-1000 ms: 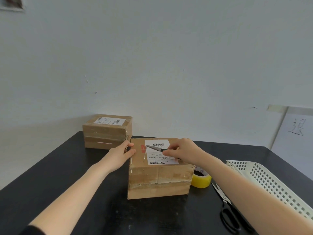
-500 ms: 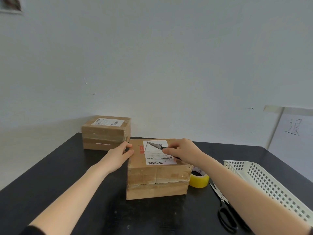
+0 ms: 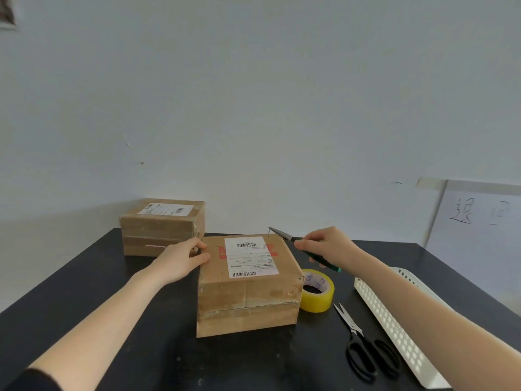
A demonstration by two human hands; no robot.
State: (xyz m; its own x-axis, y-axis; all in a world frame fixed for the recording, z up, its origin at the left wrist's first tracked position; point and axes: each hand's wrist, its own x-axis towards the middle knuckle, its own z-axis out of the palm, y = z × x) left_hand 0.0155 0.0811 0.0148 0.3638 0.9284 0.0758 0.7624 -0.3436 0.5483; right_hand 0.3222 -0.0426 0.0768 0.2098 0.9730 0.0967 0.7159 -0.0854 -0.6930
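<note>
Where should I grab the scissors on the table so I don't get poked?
Take the scissors by the black loops, coming from the near edge of the table. They lie flat and nearly closed, loops toward you, pointed blades aimed away at the tape roll, so your fingers should stay clear of the tips.

— How do our arms lie?
— Both stretch forward, bare to the elbow. Our left hand (image 3: 180,259) curls its fingers onto the cardboard box's (image 3: 248,297) top left edge.
— And our right?
— Our right hand (image 3: 329,246) hangs palm down, fingers pinching the knife (image 3: 282,235).
</note>
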